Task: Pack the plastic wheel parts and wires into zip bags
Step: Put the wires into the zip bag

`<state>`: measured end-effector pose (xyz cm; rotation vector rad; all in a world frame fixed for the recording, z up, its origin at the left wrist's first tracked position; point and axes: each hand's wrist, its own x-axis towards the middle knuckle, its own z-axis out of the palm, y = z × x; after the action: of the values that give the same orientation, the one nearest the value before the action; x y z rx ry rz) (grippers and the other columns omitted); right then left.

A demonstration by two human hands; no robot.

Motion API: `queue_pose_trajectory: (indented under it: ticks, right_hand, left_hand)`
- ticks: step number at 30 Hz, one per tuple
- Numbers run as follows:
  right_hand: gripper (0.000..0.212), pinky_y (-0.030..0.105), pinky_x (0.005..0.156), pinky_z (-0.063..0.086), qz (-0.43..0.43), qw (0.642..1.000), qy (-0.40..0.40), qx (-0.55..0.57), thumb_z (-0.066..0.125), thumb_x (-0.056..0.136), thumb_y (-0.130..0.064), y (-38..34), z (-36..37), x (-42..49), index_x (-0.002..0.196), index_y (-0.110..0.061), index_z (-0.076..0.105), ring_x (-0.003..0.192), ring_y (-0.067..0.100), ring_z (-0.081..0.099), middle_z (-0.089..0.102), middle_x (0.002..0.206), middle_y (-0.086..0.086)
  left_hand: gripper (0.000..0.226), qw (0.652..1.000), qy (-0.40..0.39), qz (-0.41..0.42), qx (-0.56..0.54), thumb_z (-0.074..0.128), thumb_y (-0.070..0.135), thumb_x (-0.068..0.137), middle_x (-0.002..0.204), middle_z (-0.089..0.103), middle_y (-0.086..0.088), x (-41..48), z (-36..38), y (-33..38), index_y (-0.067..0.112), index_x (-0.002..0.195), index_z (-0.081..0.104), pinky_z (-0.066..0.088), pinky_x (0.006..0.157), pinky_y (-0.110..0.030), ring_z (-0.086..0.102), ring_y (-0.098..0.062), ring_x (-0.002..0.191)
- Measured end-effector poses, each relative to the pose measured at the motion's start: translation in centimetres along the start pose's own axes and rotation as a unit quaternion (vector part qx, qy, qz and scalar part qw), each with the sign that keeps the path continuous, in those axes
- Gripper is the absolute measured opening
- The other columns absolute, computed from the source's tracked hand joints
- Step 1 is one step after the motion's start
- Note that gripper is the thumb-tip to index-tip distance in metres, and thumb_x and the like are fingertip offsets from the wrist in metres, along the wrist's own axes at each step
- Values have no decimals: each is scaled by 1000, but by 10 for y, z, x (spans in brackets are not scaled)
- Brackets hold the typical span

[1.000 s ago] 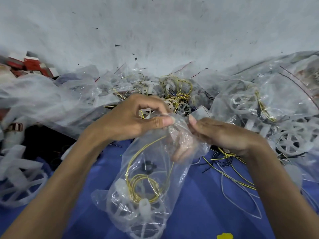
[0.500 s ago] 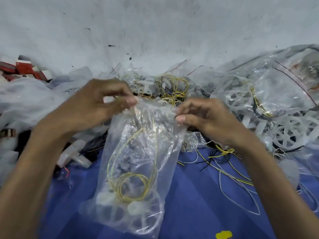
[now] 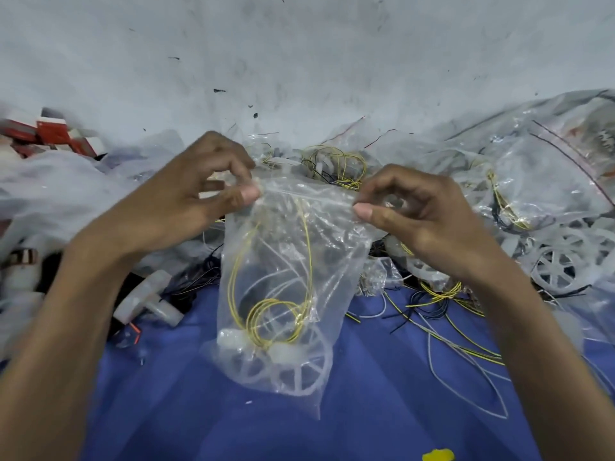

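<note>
Pinching the zip bag (image 3: pixel 289 261) by both top corners with left hand (image 3: pixel 186 207) and right hand (image 3: pixel 426 221), seal stretched left-to-right between, length hanging downward, nearward.

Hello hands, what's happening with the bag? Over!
Left hand, right hand pinch zip bag top corners. Yellow wire, wheel parts inside. Loose wires lie beside, none blocking.

Soft even light, blurred wide-angle edges
</note>
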<state>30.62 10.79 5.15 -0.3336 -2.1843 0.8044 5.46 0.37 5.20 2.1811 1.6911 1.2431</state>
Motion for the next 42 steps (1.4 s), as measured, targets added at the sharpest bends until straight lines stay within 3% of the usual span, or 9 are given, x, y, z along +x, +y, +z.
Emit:
queue_pose_trajectory:
  ticks: [3, 6, 10, 15, 22, 31, 36, 40, 42]
  right_hand:
    - [5, 32, 72, 52, -14, 999, 18, -27, 68, 81, -13, 5, 0, 2, 82, -15, 63, 87, 19, 59, 60, 89, 6]
    - [14, 33, 84, 48, -3, 995, 21, -93, 69, 80, -26, 14, -4, 4, 81, -12, 66, 96, 15, 58, 60, 95, -1]
    - [24, 25, 77, 53, 97, 991, -82, -33, 65, 71, -48, 26, -9, 2, 75, -24, 63, 86, 8, 63, 63, 84, -10]
    - [34, 50, 80, 55, 138, 970, -201, 5, 66, 72, -50, 33, -2, -3, 68, -19, 53, 84, 22, 69, 66, 73, 3]
    - [20, 6, 61, 43, 50, 991, -74, 103, 57, 85, -20, 14, -6, -2, 80, -1, 57, 63, -6, 57, 62, 67, -12]
    - [23, 18, 56, 50, 31, 992, 29, 123, 58, 81, -17, 3, -4, -1, 77, 5, 60, 62, 16, 58, 55, 71, 26]
    - [17, 17, 56, 48, 8, 987, 67, 145, 59, 85, -14, 3, -4, -1, 69, -14, 65, 58, 6, 59, 64, 62, -4]
    - [23, 20, 58, 48, 14, 981, 59, 184, 56, 85, -20, 3, -5, 0, 65, -22, 66, 58, 9, 59, 64, 64, -5]
    - [22, 19, 58, 49, 18, 980, 30, 194, 57, 84, -25, 1, -7, 0, 65, -21, 67, 58, 9, 61, 65, 63, -5]
  left_hand:
    - [30, 997, -28, -69, -16, 44, 70, 71, 100, 61, 19, 1, 2, -4, 42, 72, 55, 47, 91, -31, 57, 1, 97]
    - [40, 996, -20, -88, -15, 42, 69, 74, 69, 56, 8, -1, 2, -8, 32, 69, 56, 50, 85, -54, 56, -25, 72]
    - [40, 995, -1, -90, -39, 51, 66, 75, 67, 62, 12, 1, 2, -11, 28, 70, 58, 50, 76, -38, 60, -5, 66]
    - [36, 998, 26, -60, -16, 59, 56, 81, 74, 66, 9, 0, 5, 0, 20, 77, 60, 48, 70, -20, 63, -2, 68]
    - [25, 992, 114, -33, 42, 57, 43, 88, 76, 66, 7, 2, 3, 17, 20, 80, 58, 48, 72, -26, 62, -6, 75]
    - [18, 976, 185, 85, 74, 56, 31, 91, 89, 58, 4, 4, 1, 43, 15, 85, 57, 39, 68, -7, 52, 5, 82]
    - [20, 983, 167, 57, 54, 54, 30, 91, 95, 58, -4, 5, 6, 32, 12, 84, 57, 48, 65, -21, 53, 0, 81]
    - [19, 987, 146, 46, 41, 50, 29, 91, 97, 57, -10, 6, 13, 28, 11, 84, 55, 51, 70, -39, 57, -16, 84]
    - [22, 988, 147, 35, 10, 47, 29, 91, 99, 57, -13, 8, 16, 29, 9, 87, 53, 52, 69, -33, 58, -18, 79]
